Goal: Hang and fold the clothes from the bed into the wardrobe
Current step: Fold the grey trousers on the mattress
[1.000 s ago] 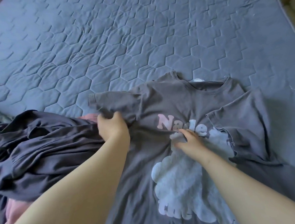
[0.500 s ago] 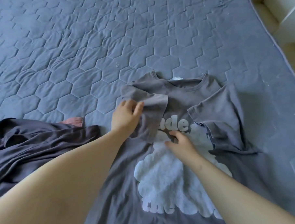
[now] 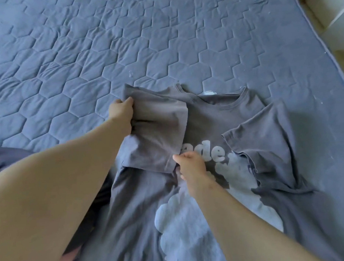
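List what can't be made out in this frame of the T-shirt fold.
All in the head view.
Print word: first letters hidden under the folded sleeve and right hand; lower print cut by the bottom edge.
Right hand: pinching the sleeve hem or just pressing, unclear; fingers curl underneath.
Left hand: fingers tucked under the sleeve.
Dark garment: behind the left forearm, cut by the left edge.
Neck label: too small to read.
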A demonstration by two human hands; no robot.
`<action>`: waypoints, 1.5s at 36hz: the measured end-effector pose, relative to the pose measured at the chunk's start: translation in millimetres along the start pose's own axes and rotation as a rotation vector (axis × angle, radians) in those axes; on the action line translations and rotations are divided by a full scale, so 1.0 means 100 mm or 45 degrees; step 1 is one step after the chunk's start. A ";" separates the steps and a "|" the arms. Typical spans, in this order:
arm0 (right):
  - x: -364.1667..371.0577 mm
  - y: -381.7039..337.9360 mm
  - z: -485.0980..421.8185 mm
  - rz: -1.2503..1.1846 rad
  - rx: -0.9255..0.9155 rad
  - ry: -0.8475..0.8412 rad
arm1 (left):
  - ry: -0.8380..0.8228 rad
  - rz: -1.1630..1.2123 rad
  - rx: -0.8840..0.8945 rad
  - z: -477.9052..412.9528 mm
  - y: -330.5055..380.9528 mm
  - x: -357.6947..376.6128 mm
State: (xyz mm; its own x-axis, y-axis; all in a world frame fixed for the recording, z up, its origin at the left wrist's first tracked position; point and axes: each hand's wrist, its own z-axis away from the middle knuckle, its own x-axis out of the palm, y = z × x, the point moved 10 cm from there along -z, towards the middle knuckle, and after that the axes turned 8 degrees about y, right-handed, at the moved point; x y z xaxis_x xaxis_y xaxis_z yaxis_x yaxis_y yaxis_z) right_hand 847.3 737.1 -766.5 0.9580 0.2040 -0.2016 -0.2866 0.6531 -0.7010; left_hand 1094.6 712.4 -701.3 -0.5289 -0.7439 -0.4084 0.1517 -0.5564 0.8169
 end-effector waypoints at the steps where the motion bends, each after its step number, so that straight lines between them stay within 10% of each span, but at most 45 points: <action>1: 0.01 -0.02 0.00 -0.023 -0.016 0.005 | 0.068 -0.059 0.150 -0.04 0.13 -0.07; 4: 0.02 -0.12 0.00 -0.152 -0.010 0.002 | 0.144 -0.132 0.365 -0.06 0.31 -0.11; 13: 0.23 -0.06 -0.06 -0.004 -0.042 -0.046 | -0.396 -0.271 -0.290 0.07 -0.73 0.16; 21: -0.05 -0.10 -0.04 0.347 -0.192 0.091 | -0.161 -0.418 0.180 0.26 -0.60 -0.14; 26: -0.59 -0.33 0.29 0.412 -0.501 0.333 | -0.001 -1.136 0.772 0.81 -0.37 -0.10; 32: -1.68 -0.42 0.52 0.484 -0.596 0.805 | -0.519 -1.292 1.343 1.76 -0.35 0.62; 38: -2.56 -0.11 0.55 0.755 -0.306 0.982 | -0.680 -1.022 1.117 2.31 -0.30 1.14; 46: -3.03 0.27 0.37 0.682 -0.278 0.819 | -0.707 -0.208 -0.029 2.39 -0.57 1.68; 54: -3.08 0.19 -0.10 0.784 -0.427 0.759 | -0.680 -0.100 0.029 2.36 -0.33 2.11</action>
State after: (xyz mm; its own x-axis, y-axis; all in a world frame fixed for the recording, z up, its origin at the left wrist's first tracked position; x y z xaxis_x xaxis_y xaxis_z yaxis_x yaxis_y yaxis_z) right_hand 546.8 679.2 -724.3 0.5114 -0.0251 -0.8590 -0.8188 0.2891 -0.4959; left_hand 780.9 661.5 -718.2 -0.8898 -0.4055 -0.2096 0.0797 -0.5902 0.8033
